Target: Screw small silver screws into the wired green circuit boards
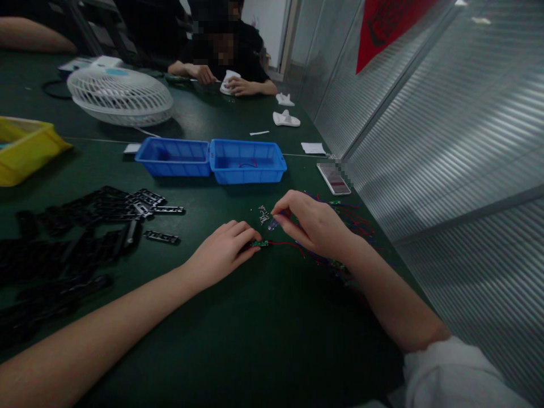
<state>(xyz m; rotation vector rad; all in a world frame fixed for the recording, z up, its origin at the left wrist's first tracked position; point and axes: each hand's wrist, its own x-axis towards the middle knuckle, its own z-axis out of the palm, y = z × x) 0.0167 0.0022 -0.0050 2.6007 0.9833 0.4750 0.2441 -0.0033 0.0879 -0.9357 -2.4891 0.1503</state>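
My left hand (227, 249) is closed, its fingertips pinching a small green circuit board (260, 243) low over the green table. A thin red wire (283, 243) runs from that board to the right. My right hand (317, 224) is closed too, thumb and forefinger together around a small bluish, see-through piece (272, 224) whose kind I cannot make out. Just left of its fingertips lies a little heap of tiny silvery screws (263, 214). Under and beyond my right wrist spreads a tangle of red and blue wires (361, 224) with more green boards.
Black plastic frames (114, 204) are piled on the left. Two blue bins (249, 170) stand ahead, with a yellow bin (32, 153) and a white fan (121, 96) farther left. A phone (335, 179) lies near the glass wall. Across the table, another person (240, 85) handles a white part.
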